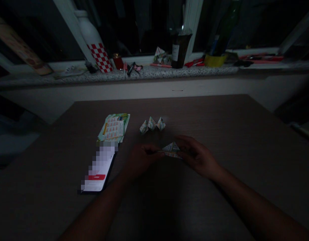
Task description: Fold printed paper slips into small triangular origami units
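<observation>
A small printed paper piece (171, 149), folded into a triangle, lies on the dark wooden table (219, 127) between both my hands. My left hand (141, 159) pinches its left edge and my right hand (196, 154) holds its right side. Just beyond them sit three small folded paper pieces (152, 125) in a row. The room is dim.
A stack of printed paper sheets (114, 127) lies at the left, with a lit phone (100, 170) in front of it. The stone windowsill (134, 74) behind holds a white checkered bottle (94, 42), a dark bottle (179, 47), a green bottle (224, 26) and small clutter.
</observation>
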`<state>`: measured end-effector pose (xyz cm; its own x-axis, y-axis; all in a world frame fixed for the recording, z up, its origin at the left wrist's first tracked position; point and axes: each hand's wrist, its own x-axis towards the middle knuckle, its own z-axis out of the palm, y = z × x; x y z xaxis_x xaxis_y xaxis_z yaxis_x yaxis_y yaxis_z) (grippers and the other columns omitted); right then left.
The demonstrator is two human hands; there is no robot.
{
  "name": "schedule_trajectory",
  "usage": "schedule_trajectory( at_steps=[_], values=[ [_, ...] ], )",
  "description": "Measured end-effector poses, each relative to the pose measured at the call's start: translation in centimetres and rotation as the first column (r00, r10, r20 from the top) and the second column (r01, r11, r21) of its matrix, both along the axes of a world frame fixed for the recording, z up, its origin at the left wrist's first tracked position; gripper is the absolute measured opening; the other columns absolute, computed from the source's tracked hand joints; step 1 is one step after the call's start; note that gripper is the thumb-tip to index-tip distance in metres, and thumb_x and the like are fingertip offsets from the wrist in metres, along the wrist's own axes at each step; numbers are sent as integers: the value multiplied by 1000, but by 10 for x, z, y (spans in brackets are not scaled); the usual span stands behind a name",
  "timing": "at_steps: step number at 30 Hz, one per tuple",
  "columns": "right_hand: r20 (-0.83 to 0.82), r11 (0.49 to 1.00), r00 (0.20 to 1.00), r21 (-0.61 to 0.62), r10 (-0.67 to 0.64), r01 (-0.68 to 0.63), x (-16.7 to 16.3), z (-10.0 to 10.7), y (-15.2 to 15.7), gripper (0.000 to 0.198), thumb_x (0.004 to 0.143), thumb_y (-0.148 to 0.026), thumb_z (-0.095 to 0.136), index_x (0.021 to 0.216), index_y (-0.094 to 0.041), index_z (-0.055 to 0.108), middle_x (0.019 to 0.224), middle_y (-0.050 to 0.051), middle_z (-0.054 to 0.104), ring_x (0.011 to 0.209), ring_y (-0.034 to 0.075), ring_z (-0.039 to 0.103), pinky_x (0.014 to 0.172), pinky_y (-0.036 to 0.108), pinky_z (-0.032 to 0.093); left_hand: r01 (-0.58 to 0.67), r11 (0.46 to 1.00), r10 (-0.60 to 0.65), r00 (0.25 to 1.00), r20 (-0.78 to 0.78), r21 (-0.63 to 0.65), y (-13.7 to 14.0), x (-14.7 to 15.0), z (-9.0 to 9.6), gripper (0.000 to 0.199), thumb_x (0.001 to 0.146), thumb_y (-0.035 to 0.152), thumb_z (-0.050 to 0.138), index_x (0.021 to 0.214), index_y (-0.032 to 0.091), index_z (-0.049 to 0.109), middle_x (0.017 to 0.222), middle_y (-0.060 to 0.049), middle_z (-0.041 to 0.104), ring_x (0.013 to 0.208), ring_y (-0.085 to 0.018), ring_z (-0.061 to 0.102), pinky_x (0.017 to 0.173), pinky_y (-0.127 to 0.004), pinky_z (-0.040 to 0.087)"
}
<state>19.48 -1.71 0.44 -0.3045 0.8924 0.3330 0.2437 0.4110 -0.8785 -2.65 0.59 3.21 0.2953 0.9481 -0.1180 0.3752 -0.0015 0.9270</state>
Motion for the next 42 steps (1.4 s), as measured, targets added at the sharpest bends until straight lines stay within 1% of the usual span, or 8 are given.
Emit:
schedule_trajectory(
  at_steps=[8,15,19,23,26,29,34,42],
  values=[
    [-127,995,986,-2,-104,105,-6,-8,4,45,86,-20,61,129,-27,48,110,8,68,98,19,67,86,35,54,-146,983,166,966,199,-112,-1,1,-8,25,63,27,79,64,15,58,56,3,64,55,-11,58,55,-20,41],
    [-241,987,957,-13,-160,161,-9,-12,6,43,84,-21,64,124,-25,52,104,7,68,80,14,66,72,28,55,-13,982,62,965,254,-189,-2,3,-10,46,65,26,78,107,15,63,69,0,70,62,-14,63,63,-24,46],
    [-182,993,976,-26,-116,114,-12,-13,4,40,84,-23,63,123,-25,54,97,6,68,77,14,66,71,28,54,76,973,-41,986,162,-219,-5,10,-12,26,68,31,75,86,13,71,76,-4,72,66,-16,63,60,-23,44],
    [-164,991,978,-57,-129,121,-16,-14,2,38,84,-23,63,121,-24,56,96,6,68,77,14,66,70,27,53,97,958,-33,972,233,-270,-6,14,-14,25,68,33,75,82,12,72,73,-3,71,64,-15,62,59,-23,43],
    [-263,981,952,-147,-159,123,-18,-13,2,41,82,-26,67,120,-25,54,98,6,68,77,14,66,67,25,53,89,948,18,943,331,-304,-6,15,-15,23,66,31,77,78,12,72,68,-2,69,60,-13,60,58,-22,43],
    [-372,964,922,-265,-108,6,-18,-10,0,40,76,-30,73,113,-23,59,95,6,71,80,16,68,69,27,54,51,944,93,906,412,-325,-7,16,-16,21,66,28,78,78,12,72,69,-2,69,59,-12,60,59,-22,45],
    [-364,884,930,-451,-59,-121,-24,-6,-2,19,74,-34,74,85,-18,70,71,2,73,67,15,68,62,25,54,17,954,140,856,498,-298,-12,22,-17,20,66,27,78,79,13,72,74,-3,72,65,-14,63,63,-25,49],
    [-325,911,940,-410,-98,-47,-26,-6,-4,23,73,-38,74,72,-16,68,57,0,65,49,10,56,45,20,42,47,959,110,847,520,-280,-13,24,-22,16,65,25,78,72,13,70,64,-1,70,58,-13,62,60,-23,47]
  ],
)
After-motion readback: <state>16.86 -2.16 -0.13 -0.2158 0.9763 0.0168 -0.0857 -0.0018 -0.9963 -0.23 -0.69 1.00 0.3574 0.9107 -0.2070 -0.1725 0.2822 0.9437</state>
